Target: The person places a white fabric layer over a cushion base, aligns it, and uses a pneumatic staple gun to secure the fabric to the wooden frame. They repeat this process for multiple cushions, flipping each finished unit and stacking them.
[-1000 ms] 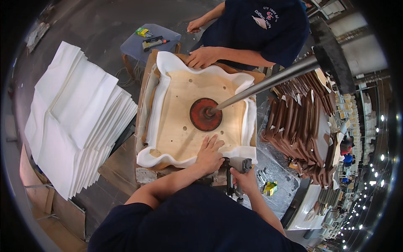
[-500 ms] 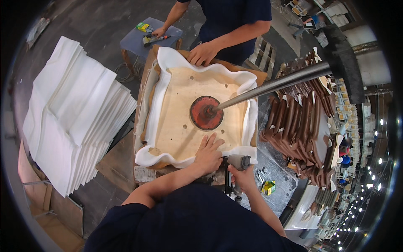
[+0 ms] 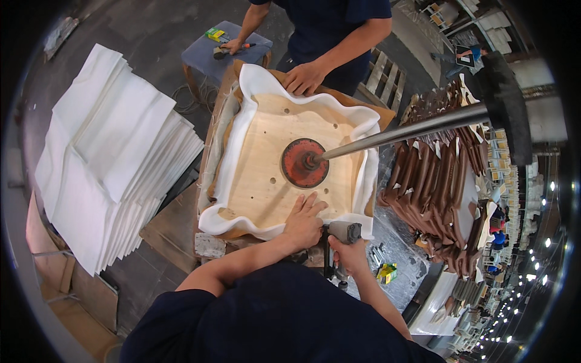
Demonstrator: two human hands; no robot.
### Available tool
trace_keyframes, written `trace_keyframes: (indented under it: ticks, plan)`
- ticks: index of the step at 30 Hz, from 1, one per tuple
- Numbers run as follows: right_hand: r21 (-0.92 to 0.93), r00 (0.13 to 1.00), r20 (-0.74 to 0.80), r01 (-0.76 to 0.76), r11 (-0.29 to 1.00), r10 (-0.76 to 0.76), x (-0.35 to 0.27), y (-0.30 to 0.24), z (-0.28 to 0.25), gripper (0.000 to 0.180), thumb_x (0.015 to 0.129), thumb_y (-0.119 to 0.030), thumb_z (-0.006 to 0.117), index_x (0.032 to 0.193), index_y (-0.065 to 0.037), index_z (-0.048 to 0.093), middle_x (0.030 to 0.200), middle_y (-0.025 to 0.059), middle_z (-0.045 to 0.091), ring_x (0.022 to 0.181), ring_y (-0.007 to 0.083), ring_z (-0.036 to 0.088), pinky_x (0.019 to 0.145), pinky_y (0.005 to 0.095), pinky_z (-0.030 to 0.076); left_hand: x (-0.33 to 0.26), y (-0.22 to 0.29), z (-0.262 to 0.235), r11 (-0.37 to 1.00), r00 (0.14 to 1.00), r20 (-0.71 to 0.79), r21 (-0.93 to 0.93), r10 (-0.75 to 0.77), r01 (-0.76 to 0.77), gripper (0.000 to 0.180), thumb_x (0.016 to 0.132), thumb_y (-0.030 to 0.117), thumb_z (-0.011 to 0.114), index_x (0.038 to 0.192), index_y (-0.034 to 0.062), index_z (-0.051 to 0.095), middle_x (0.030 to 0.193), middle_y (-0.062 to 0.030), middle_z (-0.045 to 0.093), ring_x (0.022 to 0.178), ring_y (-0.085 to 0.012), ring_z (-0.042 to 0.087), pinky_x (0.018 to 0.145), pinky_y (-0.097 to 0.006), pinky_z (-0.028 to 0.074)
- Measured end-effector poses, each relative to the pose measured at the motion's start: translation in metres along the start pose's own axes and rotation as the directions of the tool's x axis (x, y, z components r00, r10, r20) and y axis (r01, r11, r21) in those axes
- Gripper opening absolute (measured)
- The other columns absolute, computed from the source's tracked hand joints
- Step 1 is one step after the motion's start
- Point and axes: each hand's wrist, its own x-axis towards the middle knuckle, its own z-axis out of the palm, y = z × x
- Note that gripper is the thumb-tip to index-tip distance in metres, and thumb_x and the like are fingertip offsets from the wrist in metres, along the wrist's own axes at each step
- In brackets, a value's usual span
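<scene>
A square plywood panel (image 3: 259, 175) lies before me with white padding (image 3: 227, 163) folded up around its edges and brown cover material (image 3: 381, 113) showing beneath. My left hand (image 3: 304, 225) rests on the panel's near edge, fingers spread and lying flat over the padding there. In my right hand (image 3: 351, 257) is a staple gun (image 3: 345, 231), its head at the near padding close to my left fingertips. A round red press pad (image 3: 305, 163) on a slanted metal rod (image 3: 405, 132) sits on the panel's middle. Whether the gun's nose touches the padding is hidden.
Across the panel, a co-worker's hand (image 3: 304, 78) holds the far padding; the other grips a tool on a blue stool (image 3: 206, 55). White sheets (image 3: 109, 151) are stacked left, brown covers (image 3: 430, 175) right. Staple strips and a yellow-green box (image 3: 387, 273) lie beside my right arm.
The view has turned slightly, so the panel and stacks appear a little shifted. My hands and the staple gun stay almost where they were. The co-worker's tool on the stool has turned slightly.
</scene>
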Motion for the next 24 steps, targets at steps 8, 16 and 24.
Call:
trace_keyframes:
  ticks: [8, 16, 24]
  plan:
    - [0.081, 0.992, -0.047, 0.119, 0.99, -0.116, -0.024, 0.005, -0.01, 0.022, 0.098, -0.017, 0.086, 0.104, -0.001, 0.071, 0.072, 0.0028, 0.067, 0.051, 0.0135, 0.061, 0.046, 0.0322, 0.047, 0.001, 0.001, 0.001, 1.0, 1.0, -0.028, 0.026, -0.01, 0.011, 0.028, 0.097, 0.033, 0.074, 0.101, 0.0088, 0.088, 0.168, -0.0059, 0.051, 0.17, -0.0407, 0.022, 0.138, -0.063, 0.01]
    - [0.126, 0.998, -0.032, 0.066, 0.99, -0.063, -0.02, 0.005, -0.006, 0.024, 0.098, -0.018, 0.087, 0.107, -0.002, 0.072, 0.074, 0.0018, 0.067, 0.053, 0.0131, 0.061, 0.047, 0.0317, 0.048, 0.005, 0.006, -0.003, 0.999, 0.999, 0.024, 0.038, -0.033, 0.033, 0.03, 0.101, 0.031, 0.071, 0.106, 0.0068, 0.088, 0.169, -0.0068, 0.05, 0.171, -0.0405, 0.02, 0.139, -0.062, 0.011]
    - [0.062, 0.998, -0.035, 0.058, 0.996, -0.056, -0.012, -0.001, -0.004, 0.027, 0.096, -0.021, 0.09, 0.106, -0.001, 0.074, 0.072, 0.0022, 0.068, 0.052, 0.0131, 0.061, 0.045, 0.0317, 0.048, 0.003, 0.002, 0.003, 0.999, 0.999, -0.011, 0.015, -0.032, 0.032, 0.029, 0.1, 0.031, 0.073, 0.103, 0.0071, 0.087, 0.169, -0.0066, 0.05, 0.171, -0.0409, 0.02, 0.138, -0.063, 0.009]
